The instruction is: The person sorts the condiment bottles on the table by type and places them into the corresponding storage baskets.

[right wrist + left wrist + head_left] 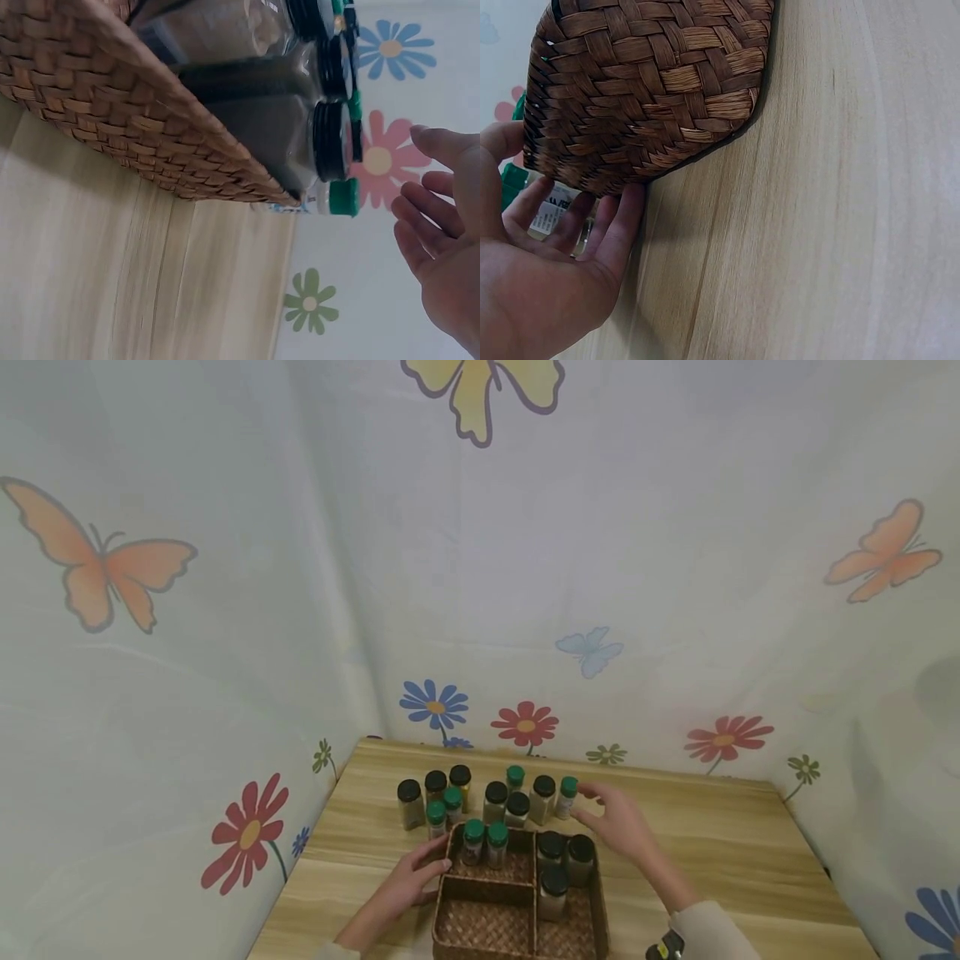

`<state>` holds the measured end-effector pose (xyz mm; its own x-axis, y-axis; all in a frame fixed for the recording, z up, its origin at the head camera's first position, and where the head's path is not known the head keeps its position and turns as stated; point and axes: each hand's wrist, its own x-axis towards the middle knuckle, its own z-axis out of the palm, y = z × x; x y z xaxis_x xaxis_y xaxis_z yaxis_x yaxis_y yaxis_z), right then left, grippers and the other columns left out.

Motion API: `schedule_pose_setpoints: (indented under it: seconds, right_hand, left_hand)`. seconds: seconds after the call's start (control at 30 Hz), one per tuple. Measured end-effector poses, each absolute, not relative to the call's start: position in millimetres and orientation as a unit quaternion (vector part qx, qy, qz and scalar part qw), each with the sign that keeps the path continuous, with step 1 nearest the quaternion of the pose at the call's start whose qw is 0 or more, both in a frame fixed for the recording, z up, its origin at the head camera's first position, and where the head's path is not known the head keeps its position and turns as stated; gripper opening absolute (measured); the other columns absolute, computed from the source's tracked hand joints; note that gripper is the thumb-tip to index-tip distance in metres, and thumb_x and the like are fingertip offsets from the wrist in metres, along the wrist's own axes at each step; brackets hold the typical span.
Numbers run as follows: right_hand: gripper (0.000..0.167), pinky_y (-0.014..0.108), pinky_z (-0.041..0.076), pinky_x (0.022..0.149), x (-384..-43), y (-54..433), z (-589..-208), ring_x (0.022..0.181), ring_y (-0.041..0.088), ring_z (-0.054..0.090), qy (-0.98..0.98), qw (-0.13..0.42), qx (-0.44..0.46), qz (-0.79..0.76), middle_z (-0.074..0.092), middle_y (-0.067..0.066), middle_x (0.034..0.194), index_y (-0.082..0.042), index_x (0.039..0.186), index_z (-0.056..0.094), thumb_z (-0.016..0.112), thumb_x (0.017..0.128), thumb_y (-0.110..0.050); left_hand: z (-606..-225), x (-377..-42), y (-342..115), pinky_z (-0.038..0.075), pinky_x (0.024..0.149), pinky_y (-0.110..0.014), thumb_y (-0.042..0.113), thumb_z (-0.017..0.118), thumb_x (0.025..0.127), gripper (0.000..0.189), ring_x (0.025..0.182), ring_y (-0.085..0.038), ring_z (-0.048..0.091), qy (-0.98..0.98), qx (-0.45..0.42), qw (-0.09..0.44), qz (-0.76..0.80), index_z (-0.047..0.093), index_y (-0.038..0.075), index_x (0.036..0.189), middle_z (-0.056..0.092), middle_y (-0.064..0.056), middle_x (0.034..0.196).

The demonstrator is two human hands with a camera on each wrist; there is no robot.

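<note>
A woven brown basket [487,889] with compartments stands on the wooden table. My left hand [412,881] grips its left back corner, thumb at the rim and fingers against the outer wall [660,82]. Two green-capped spice jars [497,845] stand in its back left compartment, and three black-capped jars [553,893] in the right one. My right hand [618,818] reaches beside a small green-capped jar [567,797] behind the basket. In the right wrist view that hand [446,217] is spread with nothing in it, apart from the jar's green cap [344,197].
Behind the basket stand several more jars, black-capped ones [410,803] at the left and others [542,800] toward the middle. A pale curtain [480,593] printed with flowers and butterflies hangs beyond the table [697,843]. A dark device [665,946] sits at the right wrist.
</note>
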<state>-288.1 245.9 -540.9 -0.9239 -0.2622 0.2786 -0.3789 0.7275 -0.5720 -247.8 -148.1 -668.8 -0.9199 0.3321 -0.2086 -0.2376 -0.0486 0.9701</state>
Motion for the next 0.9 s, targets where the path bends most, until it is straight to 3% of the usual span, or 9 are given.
schedule_pose_setpoints:
  seconds: [0.27,0.47,0.9]
  right_hand:
    - [0.049,0.057,0.056,0.099,-315.7,245.8,-550.8,0.121,0.04,0.065,-0.933,0.079,0.147,0.318,0.069,0.02,0.133,0.001,0.137,0.068,0.081,0.096,-0.023]
    - [0.051,0.063,0.05,0.107,-330.6,245.1,-568.0,0.128,0.047,0.06,-0.935,0.077,0.137,0.317,0.066,0.026,0.136,0.005,0.137,0.066,0.082,0.094,-0.017]
    - [0.056,0.062,0.052,0.102,-339.8,237.5,-578.2,0.12,0.047,0.063,-0.938,0.053,0.142,0.313,0.063,0.029,0.133,0.01,0.142,0.059,0.08,0.095,-0.011]
  left_hand:
    - [-667.8,-247.4,-148.8,0.058,0.097,-0.059,0.022,0.06,0.11,0.063,0.142,-0.05,0.047,0.663,0.042,0.197,0.721,0.035,0.006,0.165,0.03,-0.032,0.165]
    - [-669.0,-247.0,-148.2,0.058,0.098,-0.059,0.023,0.059,0.11,0.062,0.142,-0.05,0.047,0.665,0.043,0.197,0.719,0.036,0.006,0.165,0.028,-0.033,0.166]
    - [-667.5,-245.6,-149.3,0.058,0.097,-0.059,0.023,0.06,0.11,0.063,0.142,-0.048,0.047,0.662,0.04,0.198,0.721,0.036,0.006,0.165,0.029,-0.032,0.167]
